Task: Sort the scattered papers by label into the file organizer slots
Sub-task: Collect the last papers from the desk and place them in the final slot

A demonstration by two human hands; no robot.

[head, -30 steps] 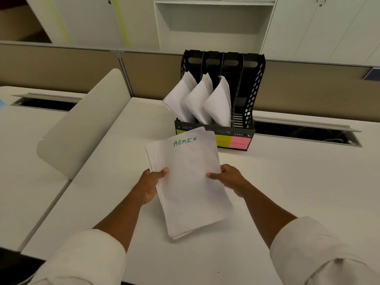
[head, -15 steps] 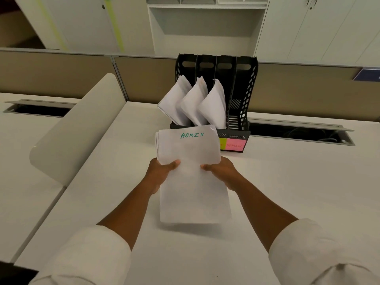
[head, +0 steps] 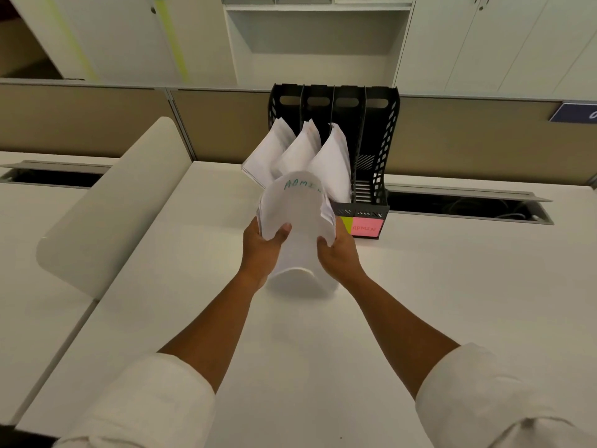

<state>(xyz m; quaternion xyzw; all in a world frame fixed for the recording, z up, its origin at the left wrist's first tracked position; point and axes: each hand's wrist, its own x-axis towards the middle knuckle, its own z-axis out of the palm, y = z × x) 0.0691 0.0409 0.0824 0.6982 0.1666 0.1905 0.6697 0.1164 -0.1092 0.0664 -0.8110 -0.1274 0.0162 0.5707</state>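
Note:
A stack of white papers (head: 298, 221) marked ADMIN in green is squeezed into a curve between both hands, held upright above the desk. My left hand (head: 263, 245) grips its left edge and my right hand (head: 339, 250) grips its right edge. Just behind stands the black file organizer (head: 382, 150) with four slots. Three slots hold white paper bundles (head: 332, 163); the rightmost slot shows no paper. A pink label (head: 366, 227) reading ADMIN sits on the front of that right slot, next to a yellow-green label (head: 347, 223). The other labels are hidden by the stack.
The white desk (head: 323, 350) runs to a tan partition (head: 468, 137) behind the organizer. An open cable channel (head: 468, 206) lies to the right of the organizer. A curved white divider panel (head: 109, 202) rises on the left. White cabinets stand beyond the partition.
Both hands have carried the ADMIN stack up and forward toward the organizer, and pressed its sides inward, so the flat sheets now bow into a curve.

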